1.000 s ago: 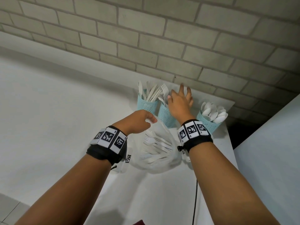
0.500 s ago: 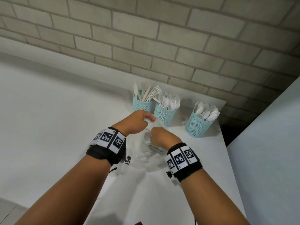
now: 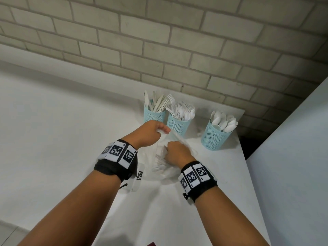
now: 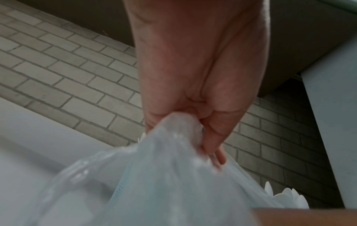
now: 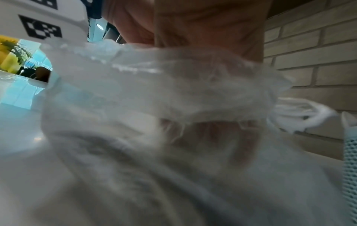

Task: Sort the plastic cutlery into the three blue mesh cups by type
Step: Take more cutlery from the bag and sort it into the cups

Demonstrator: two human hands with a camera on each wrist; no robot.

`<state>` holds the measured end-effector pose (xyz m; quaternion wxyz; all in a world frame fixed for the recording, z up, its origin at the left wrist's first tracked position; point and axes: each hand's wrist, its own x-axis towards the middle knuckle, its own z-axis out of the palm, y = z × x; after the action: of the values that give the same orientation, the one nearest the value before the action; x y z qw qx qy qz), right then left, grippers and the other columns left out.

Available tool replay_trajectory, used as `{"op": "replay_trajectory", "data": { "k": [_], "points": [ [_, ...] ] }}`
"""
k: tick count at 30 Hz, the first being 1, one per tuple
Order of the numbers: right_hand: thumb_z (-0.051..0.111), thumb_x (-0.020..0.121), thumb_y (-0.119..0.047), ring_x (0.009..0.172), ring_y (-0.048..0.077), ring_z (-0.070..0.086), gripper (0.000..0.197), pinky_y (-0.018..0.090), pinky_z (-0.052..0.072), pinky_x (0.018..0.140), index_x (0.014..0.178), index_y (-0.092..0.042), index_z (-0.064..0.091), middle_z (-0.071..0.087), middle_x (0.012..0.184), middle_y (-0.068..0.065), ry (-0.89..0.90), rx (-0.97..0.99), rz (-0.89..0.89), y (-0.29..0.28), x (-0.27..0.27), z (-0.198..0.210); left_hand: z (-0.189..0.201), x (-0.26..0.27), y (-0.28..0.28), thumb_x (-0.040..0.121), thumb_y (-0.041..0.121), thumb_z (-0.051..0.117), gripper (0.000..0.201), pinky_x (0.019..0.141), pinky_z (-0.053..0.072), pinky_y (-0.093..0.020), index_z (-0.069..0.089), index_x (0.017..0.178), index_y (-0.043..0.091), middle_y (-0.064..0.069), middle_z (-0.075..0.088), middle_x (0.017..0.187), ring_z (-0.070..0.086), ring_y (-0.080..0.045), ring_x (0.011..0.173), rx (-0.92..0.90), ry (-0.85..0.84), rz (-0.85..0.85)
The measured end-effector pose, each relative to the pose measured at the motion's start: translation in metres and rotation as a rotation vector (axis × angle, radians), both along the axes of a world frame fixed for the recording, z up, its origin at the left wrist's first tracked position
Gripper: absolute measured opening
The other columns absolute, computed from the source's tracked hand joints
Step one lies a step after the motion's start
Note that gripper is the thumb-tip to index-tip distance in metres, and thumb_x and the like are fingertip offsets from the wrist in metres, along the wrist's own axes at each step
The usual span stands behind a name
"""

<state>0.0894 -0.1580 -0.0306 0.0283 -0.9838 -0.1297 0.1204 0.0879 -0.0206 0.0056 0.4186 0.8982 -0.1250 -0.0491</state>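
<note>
Three blue mesh cups stand at the table's far edge: the knives cup [image 3: 154,116], the forks cup [image 3: 178,124] and the spoons cup [image 3: 215,138]. In front of them lies a clear plastic bag [image 3: 164,172] with white cutlery inside. My left hand [image 3: 150,134] grips the bag's bunched rim [image 4: 173,126] and holds it up. My right hand [image 3: 174,153] reaches down into the bag's mouth with its fingers curled. In the right wrist view the fingers [image 5: 212,142] are only a blur behind the bag's film [image 5: 154,91]. What they hold is hidden.
A brick wall [image 3: 177,50] rises just behind the cups. The white table [image 3: 53,121] ends at its right edge beside the spoons cup, with a dark gap and a pale panel [image 3: 292,157] beyond. A small marker tag [image 3: 139,175] lies beside the bag.
My right hand left the forks cup, came back toward me and went down into the bag. My left hand kept its grip on the bag's rim.
</note>
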Motion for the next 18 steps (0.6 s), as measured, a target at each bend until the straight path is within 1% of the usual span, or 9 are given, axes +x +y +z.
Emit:
{"op": "replay_trajectory", "data": {
  "k": [5,7,9,10,11,13,14,16,18],
  "points": [
    [0.042,0.096,-0.026,0.103,0.028,0.057,0.027,0.029,0.038,0.077,0.104,-0.005,0.058,0.062,0.111,0.012,0.008,0.084,0.000,-0.007,0.000,0.004,-0.001,-0.002,0.000,0.084,-0.014,0.035,0.050,0.093,0.034,-0.016,0.063,0.118,0.010,-0.003,0.062,0.124,0.052,-0.015,0.120,-0.008,0.005,0.013],
    [0.051,0.091,-0.023,0.095,0.027,0.056,0.011,0.027,0.037,0.072,0.089,-0.013,0.054,0.062,0.102,0.008,0.092,0.099,0.044,-0.012,0.000,0.012,-0.001,-0.002,0.000,0.084,-0.015,0.034,0.051,0.091,0.035,-0.016,0.064,0.117,0.011,-0.003,0.061,0.126,0.052,-0.016,0.120,-0.003,0.005,0.018],
    [0.061,0.084,-0.018,0.087,0.024,0.055,0.009,0.026,0.038,0.067,0.081,-0.015,0.053,0.061,0.089,0.003,0.224,0.080,0.111,-0.016,0.000,0.024,-0.001,-0.002,0.000,0.084,-0.015,0.032,0.053,0.088,0.037,-0.016,0.064,0.116,0.011,-0.003,0.060,0.127,0.053,-0.017,0.120,0.002,-0.003,0.033],
    [0.065,0.082,-0.016,0.086,0.024,0.056,0.008,0.027,0.041,0.068,0.083,-0.015,0.057,0.062,0.088,0.003,0.279,0.089,0.141,-0.019,0.000,0.029,-0.002,-0.002,0.001,0.084,-0.016,0.031,0.053,0.088,0.037,-0.015,0.065,0.115,0.011,-0.004,0.060,0.127,0.053,-0.018,0.119,0.003,-0.007,0.044],
    [0.067,0.080,-0.015,0.088,0.026,0.058,0.009,0.031,0.044,0.073,0.086,-0.016,0.061,0.065,0.092,0.004,0.314,0.132,0.166,-0.023,0.000,0.034,-0.002,-0.002,0.001,0.083,-0.016,0.031,0.053,0.088,0.037,-0.015,0.065,0.114,0.010,-0.004,0.060,0.127,0.053,-0.018,0.119,0.001,-0.008,0.057],
    [0.069,0.079,-0.014,0.097,0.026,0.062,0.007,0.038,0.045,0.090,0.083,-0.019,0.066,0.070,0.098,0.007,0.370,0.333,0.175,-0.033,0.001,0.041,-0.002,-0.002,0.002,0.082,-0.016,0.031,0.052,0.087,0.036,-0.015,0.065,0.113,0.008,-0.006,0.061,0.124,0.054,-0.019,0.117,-0.001,-0.008,0.071],
    [0.068,0.080,-0.013,0.098,0.022,0.063,0.009,0.038,0.044,0.095,0.079,-0.022,0.067,0.071,0.095,0.005,0.394,0.461,0.172,-0.037,0.001,0.044,-0.001,-0.003,0.002,0.082,-0.016,0.032,0.051,0.087,0.037,-0.017,0.065,0.114,0.007,-0.008,0.062,0.122,0.055,-0.019,0.114,0.000,-0.001,0.066],
    [0.063,0.086,-0.009,0.093,0.010,0.065,0.014,0.033,0.044,0.095,0.082,-0.022,0.067,0.071,0.088,0.000,0.451,0.723,0.139,-0.044,0.001,0.048,0.000,-0.004,0.002,0.082,-0.015,0.035,0.050,0.088,0.036,-0.018,0.062,0.119,0.005,-0.011,0.062,0.122,0.055,-0.018,0.112,0.001,0.036,0.051],
    [0.058,0.089,-0.004,0.087,0.006,0.066,0.013,0.026,0.049,0.089,0.090,-0.016,0.065,0.072,0.083,-0.002,0.482,0.980,0.045,-0.045,0.003,0.053,0.002,-0.004,0.000,0.084,-0.011,0.036,0.049,0.096,0.034,-0.022,0.061,0.121,0.006,-0.010,0.058,0.129,0.050,-0.020,0.121,-0.024,0.057,0.076]
  ]
}}
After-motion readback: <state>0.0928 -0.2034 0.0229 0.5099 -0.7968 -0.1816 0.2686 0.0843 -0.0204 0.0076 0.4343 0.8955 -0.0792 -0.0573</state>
